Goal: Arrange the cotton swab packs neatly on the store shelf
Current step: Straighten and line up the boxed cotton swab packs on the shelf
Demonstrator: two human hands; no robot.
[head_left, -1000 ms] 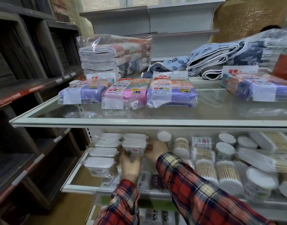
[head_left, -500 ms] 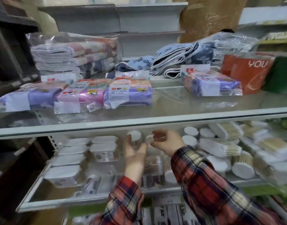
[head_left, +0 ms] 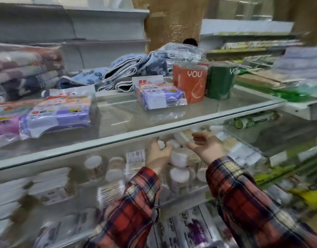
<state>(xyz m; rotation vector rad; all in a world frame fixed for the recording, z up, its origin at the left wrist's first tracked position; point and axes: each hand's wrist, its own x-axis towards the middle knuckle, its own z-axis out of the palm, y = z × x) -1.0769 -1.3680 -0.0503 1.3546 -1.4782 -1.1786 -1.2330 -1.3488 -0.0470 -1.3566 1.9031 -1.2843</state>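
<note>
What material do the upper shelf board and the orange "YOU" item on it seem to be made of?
Upper shelf board: probably clear glass, glossy; the swab packs below show through it, and its edge looks greenish. Orange "YOU" item: matte, printed, cylindrical; possibly paper wrap or fabric, too blurred to tell.

On the glass upper shelf (head_left: 172, 120), a purple-wrapped cloth pack (head_left: 159, 95) lies near the middle, just left of an orange roll marked YOU (head_left: 192, 85) and a green roll (head_left: 220, 81). Folded blue patterned towels (head_left: 129, 68) sit behind; more purple packs (head_left: 59, 113) lie at left.
</note>
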